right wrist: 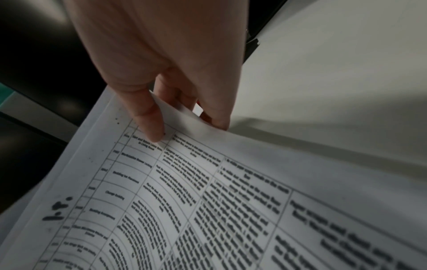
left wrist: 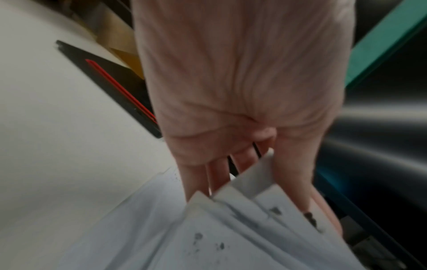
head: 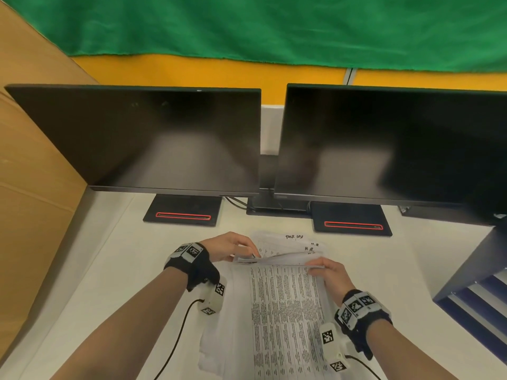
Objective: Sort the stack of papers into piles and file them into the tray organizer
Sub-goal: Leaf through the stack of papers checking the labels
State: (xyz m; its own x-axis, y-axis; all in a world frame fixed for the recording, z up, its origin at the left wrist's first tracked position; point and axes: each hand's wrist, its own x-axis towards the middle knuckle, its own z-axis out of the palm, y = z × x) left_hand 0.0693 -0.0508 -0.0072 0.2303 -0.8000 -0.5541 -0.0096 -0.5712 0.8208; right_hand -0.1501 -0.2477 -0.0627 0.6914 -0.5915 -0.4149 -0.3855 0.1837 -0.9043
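Observation:
A loose stack of printed papers lies on the white desk in front of me. Its far end is lifted off the desk. My left hand grips the far left corner of several fanned sheets, thumb on top and fingers underneath. My right hand pinches the far right corner of the top table-printed sheet, thumb above and fingers below. Handwritten sheets lie just beyond. The dark tray organizer stands at the right edge.
Two dark monitors stand at the back of the desk. Their flat bases lie just beyond the papers. A cardboard wall borders the left side. Bare desk shows left of the stack.

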